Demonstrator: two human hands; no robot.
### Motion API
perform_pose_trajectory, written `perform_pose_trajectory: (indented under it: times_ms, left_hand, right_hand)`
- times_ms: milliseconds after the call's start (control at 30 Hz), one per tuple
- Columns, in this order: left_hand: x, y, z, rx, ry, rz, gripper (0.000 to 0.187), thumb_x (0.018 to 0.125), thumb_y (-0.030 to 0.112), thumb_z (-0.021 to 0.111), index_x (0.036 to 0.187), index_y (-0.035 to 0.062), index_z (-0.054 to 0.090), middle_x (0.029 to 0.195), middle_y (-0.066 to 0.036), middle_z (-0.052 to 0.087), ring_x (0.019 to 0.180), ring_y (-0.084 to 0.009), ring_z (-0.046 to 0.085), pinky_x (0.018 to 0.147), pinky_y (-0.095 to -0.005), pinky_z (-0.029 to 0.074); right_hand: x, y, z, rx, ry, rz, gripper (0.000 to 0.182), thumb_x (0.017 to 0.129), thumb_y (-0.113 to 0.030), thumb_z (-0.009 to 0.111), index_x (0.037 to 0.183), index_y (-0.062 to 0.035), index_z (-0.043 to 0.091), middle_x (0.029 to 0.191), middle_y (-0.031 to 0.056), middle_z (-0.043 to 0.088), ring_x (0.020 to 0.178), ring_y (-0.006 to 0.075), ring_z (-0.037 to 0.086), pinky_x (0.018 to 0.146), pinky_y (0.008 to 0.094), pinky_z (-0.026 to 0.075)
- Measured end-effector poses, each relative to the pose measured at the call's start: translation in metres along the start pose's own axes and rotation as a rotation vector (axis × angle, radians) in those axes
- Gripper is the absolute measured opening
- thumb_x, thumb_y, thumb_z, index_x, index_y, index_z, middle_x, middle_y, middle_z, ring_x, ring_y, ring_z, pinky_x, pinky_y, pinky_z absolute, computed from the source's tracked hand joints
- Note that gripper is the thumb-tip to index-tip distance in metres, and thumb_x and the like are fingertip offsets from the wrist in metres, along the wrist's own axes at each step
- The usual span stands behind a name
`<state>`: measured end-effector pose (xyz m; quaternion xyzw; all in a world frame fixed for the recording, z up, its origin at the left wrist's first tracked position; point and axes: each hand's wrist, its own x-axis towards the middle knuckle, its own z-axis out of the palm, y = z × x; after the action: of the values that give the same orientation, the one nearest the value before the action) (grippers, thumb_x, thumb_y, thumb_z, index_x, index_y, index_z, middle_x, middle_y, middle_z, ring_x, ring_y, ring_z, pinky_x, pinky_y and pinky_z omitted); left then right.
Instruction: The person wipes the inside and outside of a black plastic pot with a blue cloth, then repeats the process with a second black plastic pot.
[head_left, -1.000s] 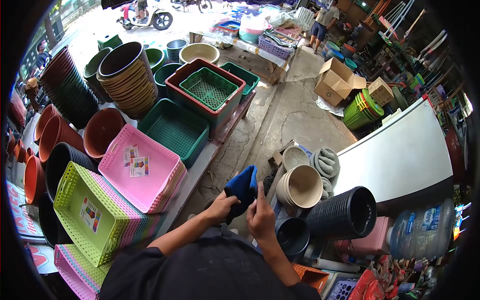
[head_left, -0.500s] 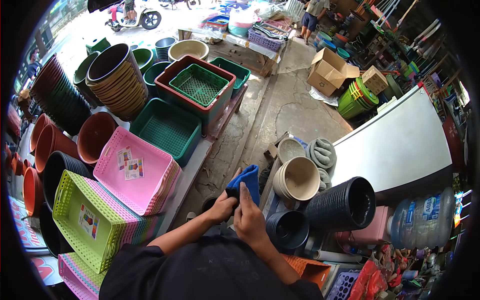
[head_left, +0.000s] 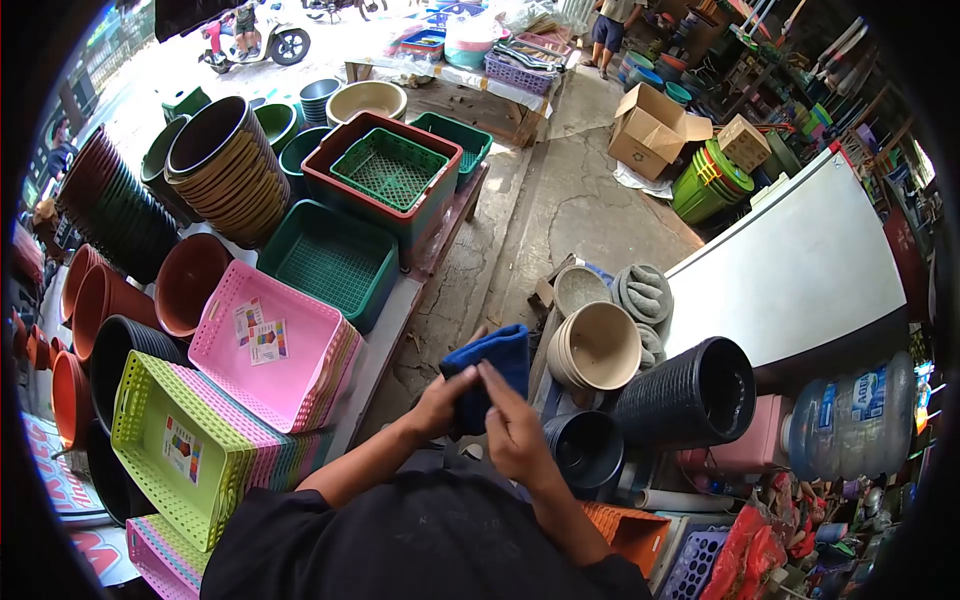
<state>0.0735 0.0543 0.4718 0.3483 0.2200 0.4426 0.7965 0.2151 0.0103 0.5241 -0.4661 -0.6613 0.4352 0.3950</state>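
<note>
A blue folded cloth [head_left: 504, 353] with a dark navy lower part hangs in front of my chest, between both hands. My left hand [head_left: 438, 404] is closed on its left edge, with the thumb laid over the near side. On the right side, my right hand [head_left: 511, 424] grips the same cloth, its thumb pointing up and pressed against it. The two thumb tips come close together at the middle. Most of my fingers are hidden behind the fabric.
On the left stand pink baskets [head_left: 268, 345], lime-green baskets [head_left: 180, 445], a green basin [head_left: 335, 262] and stacked pots [head_left: 222, 170]. Cream pots [head_left: 597, 347], black pots [head_left: 690, 395], stone mortars [head_left: 643, 295] and a water bottle [head_left: 855, 420] stand on the right. A person [head_left: 610, 30] stands far off.
The blue cloth has opened wider and more of its dark part shows. My hands have moved slightly apart, the right one shifting to the right.
</note>
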Motion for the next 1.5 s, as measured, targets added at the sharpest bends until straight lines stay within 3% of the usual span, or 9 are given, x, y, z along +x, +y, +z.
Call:
perform_pose_trajectory:
  times_ms: [200, 500, 667, 733, 800, 933, 1067, 1200, 1500]
  left_hand:
    - [-0.012, 0.006, 0.000, -0.430, 0.088, -0.354, 0.058, 0.092, 0.037, 0.042, 0.140, 0.0048, 0.039, 0.134, -0.017, 0.050, 0.121, -0.0306, 0.052, 0.106, -0.0468, 0.037]
    - [-0.012, -0.002, -0.003, -0.503, 0.150, -0.416, 0.055, 0.091, 0.033, 0.044, 0.135, 0.0008, 0.043, 0.134, -0.017, 0.051, 0.122, -0.0319, 0.050, 0.108, -0.0458, 0.033]
    - [-0.013, -0.066, -0.051, -0.196, 0.124, -0.428, 0.045, 0.096, 0.028, 0.047, 0.132, 0.0000, 0.045, 0.117, -0.010, 0.057, 0.105, -0.0203, 0.055, 0.098, -0.0356, 0.041]
    - [-0.015, -0.061, -0.042, 0.172, 0.043, -0.501, 0.072, 0.097, 0.029, 0.046, 0.149, -0.0012, 0.006, 0.155, -0.020, 0.012, 0.144, -0.0279, 0.012, 0.115, -0.0355, 0.013]
    - [-0.015, -0.062, -0.032, 0.651, -0.010, -0.149, 0.081, 0.097, 0.036, 0.044, 0.149, 0.0032, -0.010, 0.155, -0.021, -0.014, 0.143, -0.0281, -0.017, 0.115, -0.0362, -0.003]
    - [-0.015, -0.070, -0.054, 0.699, -0.132, -0.333, 0.083, 0.098, 0.039, 0.045, 0.149, 0.0111, -0.014, 0.156, -0.014, -0.019, 0.142, -0.0233, -0.018, 0.115, -0.0414, 0.004]
    - [-0.020, -0.092, -0.066, 0.203, -0.005, -0.470, 0.077, 0.097, 0.048, 0.043, 0.152, 0.0185, -0.003, 0.157, -0.014, 0.005, 0.144, -0.0286, 0.010, 0.113, -0.0467, 0.018]
    - [-0.036, -0.181, -0.147, 0.315, 0.466, -0.375, 0.060, 0.096, 0.028, 0.055, 0.144, 0.0023, 0.031, 0.134, -0.022, 0.049, 0.126, -0.0282, 0.047, 0.105, -0.0368, 0.035]
    - [-0.070, -0.302, -0.313, 0.859, 0.704, -0.821, 0.049, 0.091, 0.024, 0.058, 0.134, 0.0024, 0.046, 0.115, -0.018, 0.063, 0.107, -0.0298, 0.061, 0.094, -0.0378, 0.045]
  right_hand:
    - [0.011, 0.006, -0.004, -0.885, 0.195, -0.120, 0.053, 0.093, -0.027, 0.051, 0.140, -0.0060, 0.042, 0.144, 0.0201, 0.040, 0.135, 0.0323, 0.036, 0.112, 0.0464, 0.021]
    - [0.007, 0.067, 0.010, -0.270, 0.268, 0.013, 0.080, 0.087, -0.033, 0.059, 0.145, 0.0072, 0.021, 0.146, 0.0330, 0.026, 0.139, 0.0431, 0.024, 0.113, 0.0444, 0.021]
    - [-0.022, 0.079, 0.029, 0.154, -0.167, 0.196, 0.101, 0.073, -0.012, 0.068, 0.149, 0.0002, 0.002, 0.152, 0.0267, 0.015, 0.143, 0.0369, 0.015, 0.115, 0.0409, 0.017]
    - [-0.027, 0.105, 0.041, 0.151, -0.165, 0.278, 0.104, 0.069, -0.003, 0.065, 0.150, -0.0033, 0.000, 0.155, 0.0230, 0.010, 0.145, 0.0311, 0.010, 0.115, 0.0393, 0.017]
    - [-0.028, 0.128, 0.047, 0.451, -0.162, 0.385, 0.101, 0.069, 0.000, 0.064, 0.150, -0.0037, 0.004, 0.154, 0.0184, 0.017, 0.141, 0.0263, 0.021, 0.111, 0.0375, 0.027]
    - [-0.038, 0.177, 0.069, 0.663, 0.295, 0.397, 0.053, 0.083, -0.003, 0.058, 0.134, 0.0018, 0.043, 0.125, 0.0100, 0.056, 0.110, 0.0201, 0.056, 0.094, 0.0335, 0.045]
    - [-0.043, 0.210, 0.068, 0.458, 0.382, 0.798, 0.029, 0.088, -0.007, 0.058, 0.115, 0.0036, 0.058, 0.105, 0.0101, 0.065, 0.095, 0.0205, 0.062, 0.086, 0.0346, 0.048]
    - [-0.064, 0.281, 0.077, 0.753, 0.340, 1.084, 0.026, 0.086, -0.007, 0.060, 0.105, 0.0100, 0.057, 0.099, 0.0165, 0.065, 0.088, 0.0231, 0.064, 0.077, 0.0359, 0.052]
    - [-0.113, 0.474, 0.145, 0.384, 0.103, 1.371, 0.040, 0.087, -0.007, 0.056, 0.125, 0.0038, 0.050, 0.111, 0.0168, 0.062, 0.102, 0.0270, 0.061, 0.091, 0.0378, 0.045]
